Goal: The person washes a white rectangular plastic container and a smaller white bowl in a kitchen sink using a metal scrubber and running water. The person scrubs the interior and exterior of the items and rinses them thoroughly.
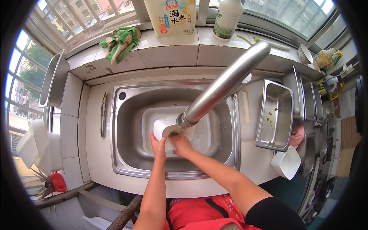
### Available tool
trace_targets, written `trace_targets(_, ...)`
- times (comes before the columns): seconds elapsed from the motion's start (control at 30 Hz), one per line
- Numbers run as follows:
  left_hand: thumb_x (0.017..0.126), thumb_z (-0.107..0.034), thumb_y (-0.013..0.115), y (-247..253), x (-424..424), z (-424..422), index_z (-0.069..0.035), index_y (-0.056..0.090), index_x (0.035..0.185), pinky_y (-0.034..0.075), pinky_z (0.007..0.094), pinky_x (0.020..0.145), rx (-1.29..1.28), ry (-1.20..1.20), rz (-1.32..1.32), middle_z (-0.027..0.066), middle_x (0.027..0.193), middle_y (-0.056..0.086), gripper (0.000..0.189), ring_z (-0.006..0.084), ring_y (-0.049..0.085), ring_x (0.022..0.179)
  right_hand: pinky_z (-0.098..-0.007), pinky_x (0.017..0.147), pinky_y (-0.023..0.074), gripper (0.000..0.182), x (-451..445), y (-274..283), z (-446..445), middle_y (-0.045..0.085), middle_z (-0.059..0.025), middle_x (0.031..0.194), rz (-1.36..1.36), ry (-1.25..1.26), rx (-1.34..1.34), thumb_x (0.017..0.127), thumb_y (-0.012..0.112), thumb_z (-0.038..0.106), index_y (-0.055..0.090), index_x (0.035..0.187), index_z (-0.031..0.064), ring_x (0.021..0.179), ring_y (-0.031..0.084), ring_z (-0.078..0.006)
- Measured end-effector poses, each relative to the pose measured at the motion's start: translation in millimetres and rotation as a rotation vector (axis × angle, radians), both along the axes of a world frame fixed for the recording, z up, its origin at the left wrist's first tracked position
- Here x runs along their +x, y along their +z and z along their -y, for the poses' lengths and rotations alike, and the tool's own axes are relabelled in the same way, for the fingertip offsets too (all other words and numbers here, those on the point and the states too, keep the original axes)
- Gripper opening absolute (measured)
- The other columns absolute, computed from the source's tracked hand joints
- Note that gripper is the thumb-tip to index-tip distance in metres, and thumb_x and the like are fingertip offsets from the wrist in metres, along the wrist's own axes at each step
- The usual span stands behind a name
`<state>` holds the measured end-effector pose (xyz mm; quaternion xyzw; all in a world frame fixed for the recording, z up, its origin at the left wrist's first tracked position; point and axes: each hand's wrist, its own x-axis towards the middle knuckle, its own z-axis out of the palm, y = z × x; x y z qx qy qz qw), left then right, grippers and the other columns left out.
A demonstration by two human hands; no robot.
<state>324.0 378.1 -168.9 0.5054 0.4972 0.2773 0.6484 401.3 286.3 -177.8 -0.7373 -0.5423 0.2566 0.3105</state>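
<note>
Over the stainless steel sink [130,143], my left hand [158,145] grips a white plastic container [165,125] by its near left side. The container is tipped on its side, its opening facing right. My right hand [180,145] is at that opening, its fingers on a small dark scrubber [174,133], blurred and partly covered. Beneath both hands lies a wide white basin [201,143] on the sink floor. The metal faucet spout [224,89] crosses above, its outlet close over the container and hiding part of it.
Kitchen tongs [103,115] lie left of the sink. On the right stands a steel pan [277,115] with green scraps, beside another white container [286,162]. Along the back ledge are a green cloth [122,44], a large detergent jug [174,18] and a white bottle [228,18].
</note>
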Motion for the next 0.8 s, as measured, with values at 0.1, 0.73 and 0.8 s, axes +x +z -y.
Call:
trace_targets(0.1,0.068,-0.015,0.064,14.6,3.8,0.0,0.001,0.034,0.124,0.035,0.0306,0.089,-0.051,-0.024,0.0,0.0128,0.116,0.044,0.065,0.0211,0.044,0.105,-0.038,0.093,0.0318,0.057,-21.4,19.2,7.3,0.051,-0.01,0.11,0.104,-0.089,0.102,0.057,0.067,0.011,0.048,0.111,0.0034,0.107,0.044,-0.0245)
trace_targets(0.73,0.073,-0.019,0.063,27.9,-0.8,21.9,-0.006,0.02,0.124,0.042,0.0314,0.08,-0.298,-0.057,0.236,0.0123,0.113,0.04,0.068,0.0213,0.044,0.102,-0.0377,0.087,0.036,0.028,12.2,40.3,8.8,0.059,-0.0099,0.095,0.217,-0.012,0.158,0.064,0.06,0.003,0.06,0.092,0.006,0.097,0.051,-0.0244)
trace_targets(0.8,0.072,-0.019,0.063,37.6,-1.3,18.6,-0.008,0.024,0.121,0.046,0.0318,0.066,-0.31,-0.1,0.064,0.0125,0.11,0.043,0.064,0.0202,0.049,0.093,-0.0379,0.089,0.035,0.031,27.4,26.7,11.7,0.058,-0.0097,0.098,0.41,0.02,0.104,0.064,0.061,0.005,0.058,0.095,0.0058,0.1,0.049,-0.0248)
